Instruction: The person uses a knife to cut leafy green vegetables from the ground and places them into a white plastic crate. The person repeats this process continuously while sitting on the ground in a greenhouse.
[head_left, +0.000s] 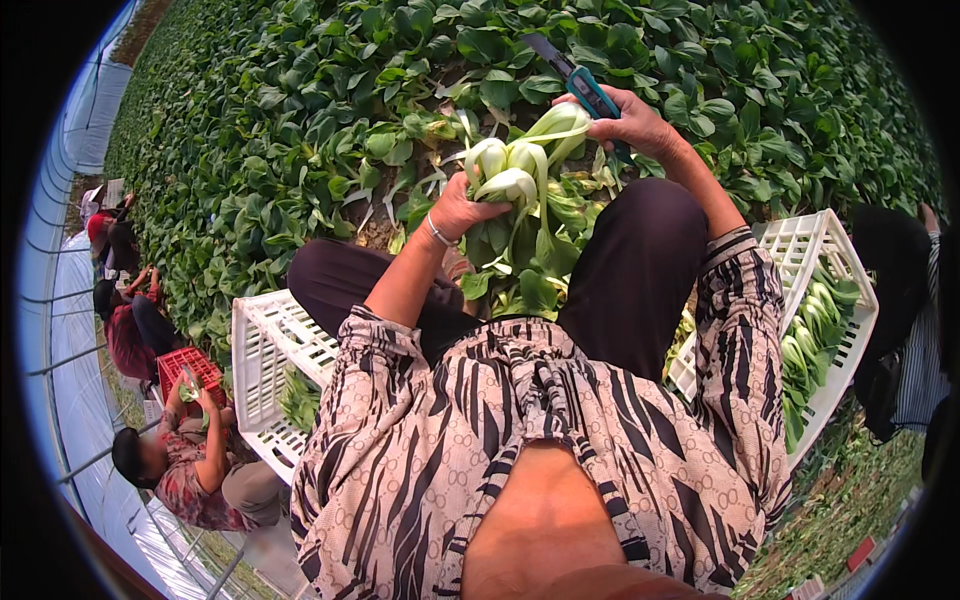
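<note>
My left hand (465, 206), with a bracelet at the wrist, holds several heads of bok choy (514, 169), their pale bases up and leaves hanging down. In my right hand (630, 124) is a teal and black utility knife (589, 90), its blade pointing up and to the left. The fingers of that hand also touch another bok choy head (559, 124) beside the bunch; whether they grip it is hard to tell. Loose leaves (536, 289) lie below, between my knees.
Dense growing bok choy (337, 82) spreads ahead. A white plastic crate (281, 352) with greens stands at my left, another (844, 300) with bok choy at my right. Several people crouch at the left, one (202, 480) near a red crate (195, 367). Another person (907, 322) is at the right.
</note>
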